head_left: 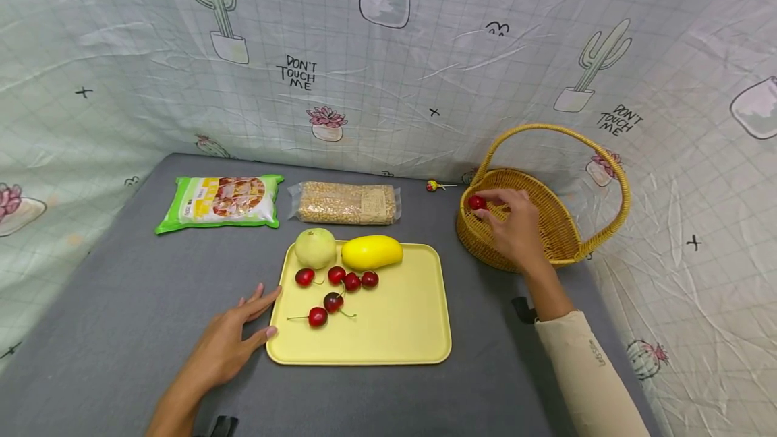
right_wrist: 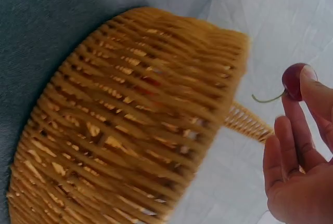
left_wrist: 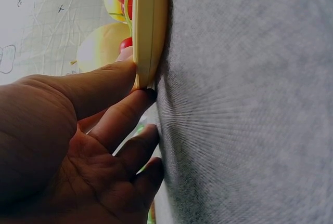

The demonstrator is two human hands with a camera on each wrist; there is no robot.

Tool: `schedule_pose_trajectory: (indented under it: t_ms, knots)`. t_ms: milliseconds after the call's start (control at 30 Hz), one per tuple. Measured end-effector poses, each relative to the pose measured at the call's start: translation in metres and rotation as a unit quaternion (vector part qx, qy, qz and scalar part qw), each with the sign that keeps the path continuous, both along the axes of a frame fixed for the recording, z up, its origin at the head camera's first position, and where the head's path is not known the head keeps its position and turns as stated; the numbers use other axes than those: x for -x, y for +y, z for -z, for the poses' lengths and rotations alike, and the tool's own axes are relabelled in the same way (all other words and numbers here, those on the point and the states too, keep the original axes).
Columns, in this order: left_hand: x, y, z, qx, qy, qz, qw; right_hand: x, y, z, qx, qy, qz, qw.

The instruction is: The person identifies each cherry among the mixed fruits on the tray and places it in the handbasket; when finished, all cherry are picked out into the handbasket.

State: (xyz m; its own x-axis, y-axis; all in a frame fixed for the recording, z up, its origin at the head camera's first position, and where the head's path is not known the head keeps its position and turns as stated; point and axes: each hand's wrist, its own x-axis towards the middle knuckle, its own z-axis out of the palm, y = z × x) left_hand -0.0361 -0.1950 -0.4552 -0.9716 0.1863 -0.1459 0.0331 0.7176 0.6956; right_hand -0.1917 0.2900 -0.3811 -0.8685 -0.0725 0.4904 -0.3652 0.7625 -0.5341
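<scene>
My right hand (head_left: 516, 228) pinches a dark red cherry (right_wrist: 294, 81) between thumb and fingertips, above the left side of a woven basket (head_left: 475, 240). The cherry's thin stem hangs free in the right wrist view. My left hand (head_left: 224, 342) touches the left rim of a yellow tray (head_left: 400, 329) with thumb and fingers fairly straight and spread. On the tray lie several red cherries (head_left: 318, 317), some with stems, a pale green round fruit (head_left: 315, 248) and a yellow mango (head_left: 371, 252). Through the basket's weave a reddish patch shows in the right wrist view, too blurred to name.
Behind the tray lie a green-and-white food bag (head_left: 221, 202) and a clear pack of yellow grains (head_left: 347, 203). A small lollipop (head_left: 432, 185) lies left of the basket, whose tall handle (head_left: 624, 187) arches up. Patterned cloth (head_left: 388, 73) hangs behind the grey table (head_left: 146, 302).
</scene>
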Motion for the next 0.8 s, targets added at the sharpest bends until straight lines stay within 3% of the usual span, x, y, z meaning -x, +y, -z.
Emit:
schedule_pose_trajectory:
  t_ms: [400, 800]
  knots:
    - [0.000, 0.000, 0.000, 0.000, -0.003, -0.001, 1.0000, 0.021, 0.022, 0.016, 0.013, -0.041, 0.064, 0.9970]
    - [0.000, 0.000, -0.001, 0.001, -0.005, -0.004, 1.0000, 0.037, 0.040, 0.026, -0.020, -0.086, 0.070, 0.9936]
